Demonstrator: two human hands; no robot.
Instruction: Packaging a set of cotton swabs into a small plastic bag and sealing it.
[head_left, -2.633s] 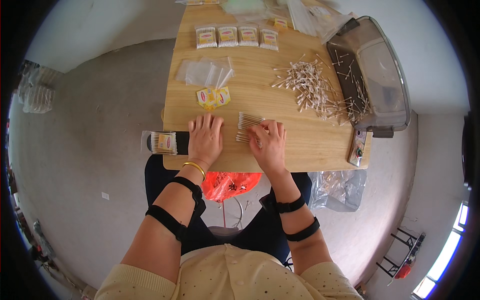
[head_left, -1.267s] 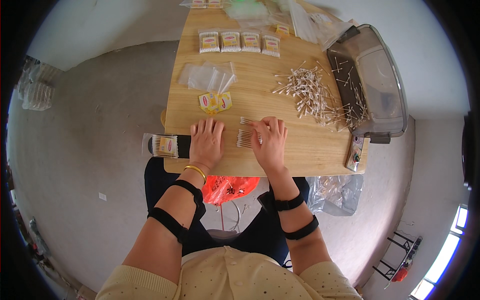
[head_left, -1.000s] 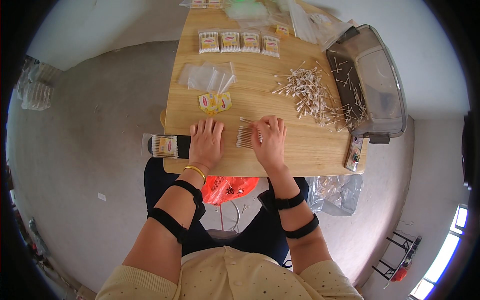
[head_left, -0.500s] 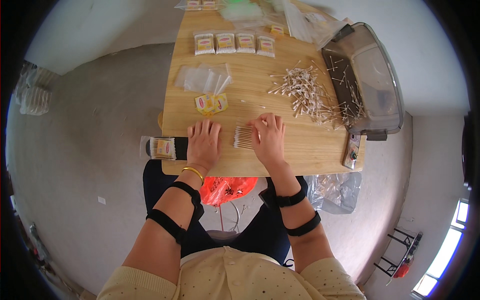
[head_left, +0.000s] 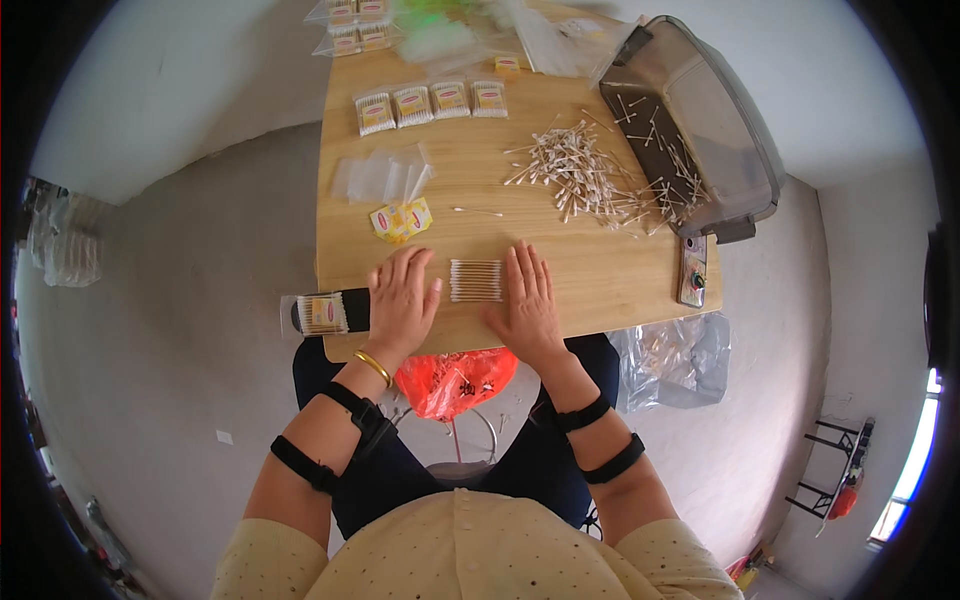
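Observation:
A neat row of cotton swabs [head_left: 476, 281] lies side by side on the wooden table, between my two hands. Just to its right, my right hand [head_left: 530, 300] rests flat with fingers stretched forward. My left hand [head_left: 400, 300] is on the table left of the row, fingers loosely extended and holding nothing. Past my left hand are yellow printed cards [head_left: 401, 219] in a small pile. One loose swab [head_left: 478, 211] lies beyond the row. A packed bag of swabs [head_left: 323, 314] sits on a black object at the table's left edge.
A heap of loose swabs [head_left: 575, 170] spreads toward a tipped grey plastic bin [head_left: 735, 130]. Clear bags [head_left: 385, 174] lie left of centre. Several filled packs [head_left: 412, 105] stand in a row behind them. A phone [head_left: 692, 272] lies at the right edge, and a red bag [head_left: 455, 382] hangs below.
My right hand has uncurled from the swab row and now lies flat beside it, leaving the row fully visible. My left hand's fingers have spread a little. The view has shifted.

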